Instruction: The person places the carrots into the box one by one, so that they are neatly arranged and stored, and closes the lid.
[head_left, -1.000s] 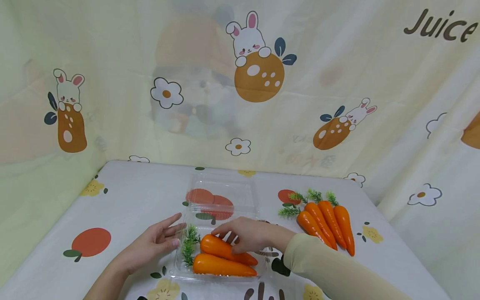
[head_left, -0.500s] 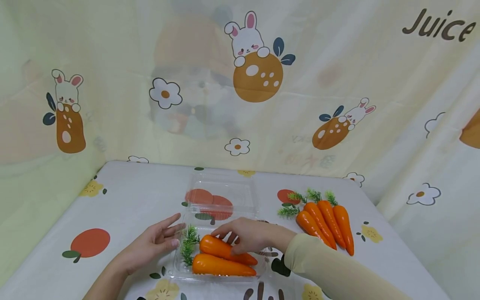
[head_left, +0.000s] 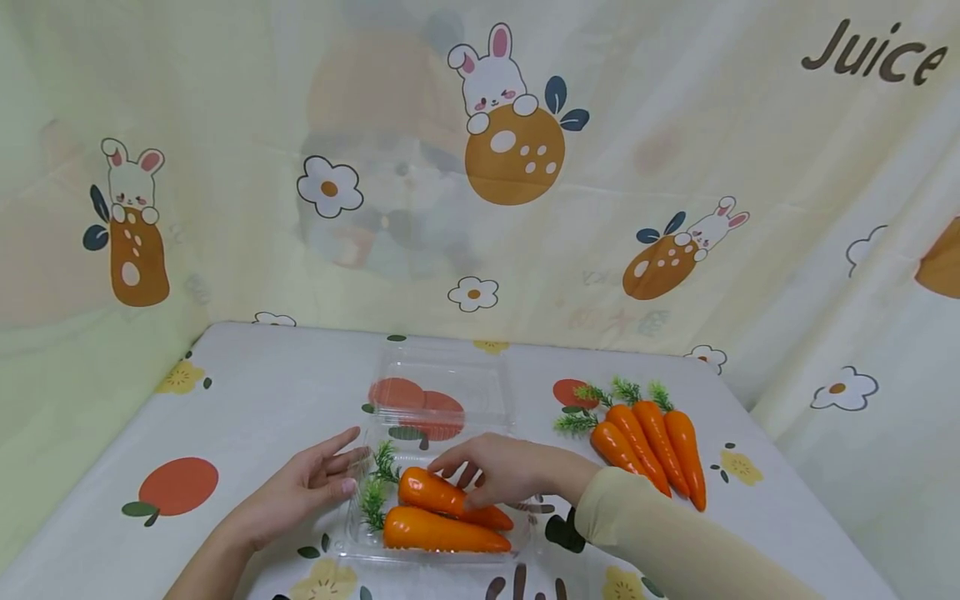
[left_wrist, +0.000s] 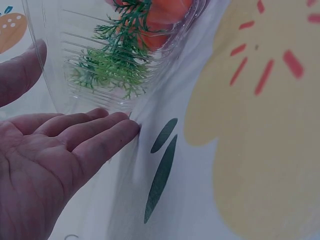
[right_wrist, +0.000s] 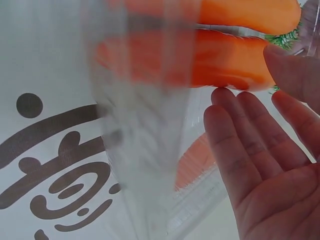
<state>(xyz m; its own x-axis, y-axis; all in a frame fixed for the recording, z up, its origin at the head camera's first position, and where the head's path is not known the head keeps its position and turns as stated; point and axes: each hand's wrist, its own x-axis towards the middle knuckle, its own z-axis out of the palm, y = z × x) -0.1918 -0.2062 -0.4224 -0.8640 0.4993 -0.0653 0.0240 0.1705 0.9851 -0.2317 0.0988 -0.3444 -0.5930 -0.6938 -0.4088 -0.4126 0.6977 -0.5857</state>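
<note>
In the head view, a clear plastic box point(head_left: 431, 557) holds two orange carrots side by side, leaves to the left. My right hand point(head_left: 513, 468) pinches the farther carrot point(head_left: 427, 489), thumb on top and fingers along its far side; the right wrist view shows this hand point(right_wrist: 270, 160) against that carrot point(right_wrist: 230, 57). The nearer carrot point(head_left: 442, 531) lies untouched. At the box's left wall is my left hand point(head_left: 296, 496), its fingers extended. The left wrist view shows this hand point(left_wrist: 50, 165) palm up beside the wall, near the green leaves point(left_wrist: 120, 55).
The box's clear lid point(head_left: 442, 375) lies folded back behind it. Several more carrots point(head_left: 660, 446) with green tops lie together on the right of the printed tablecloth point(head_left: 255, 400). A patterned curtain point(head_left: 405, 308) hangs behind the table.
The farther carrot's leaves have moved up and away from the nearer carrot's leaves, with a slight shift of that carrot and my right hand. My left hand stays at the box's side.
</note>
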